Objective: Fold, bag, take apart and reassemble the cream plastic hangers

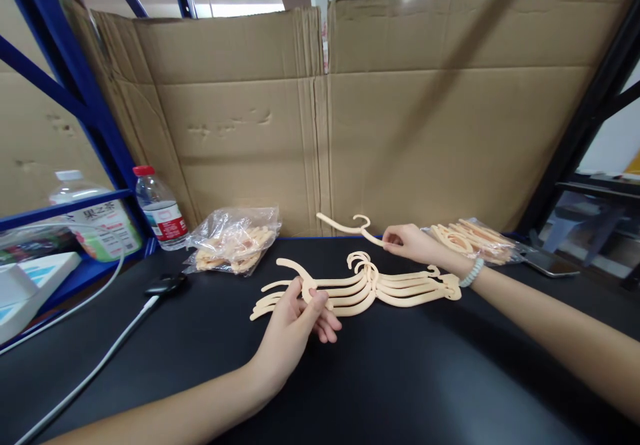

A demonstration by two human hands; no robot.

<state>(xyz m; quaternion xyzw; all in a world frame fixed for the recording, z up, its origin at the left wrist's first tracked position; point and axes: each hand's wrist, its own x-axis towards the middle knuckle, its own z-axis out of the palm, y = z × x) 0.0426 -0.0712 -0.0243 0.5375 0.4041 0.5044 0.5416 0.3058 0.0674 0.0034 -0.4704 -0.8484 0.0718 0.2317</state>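
Nearest the camera, the left hand (295, 325) pinches a cream hanger (295, 268) between thumb and fingers, its other fingers slightly spread, in front of a hanger pile (350, 292) lying on the black table (380, 378). Beyond the pile, the right hand (407, 242), thumb and fingertips closed together, grips one end of a second hanger (345, 227), raised with its hook upward. Wrapped hangers (470, 240) sit at right behind that forearm; a clear bag (235, 242) of similar pieces lies at left, near a red-capped bottle (163, 212).
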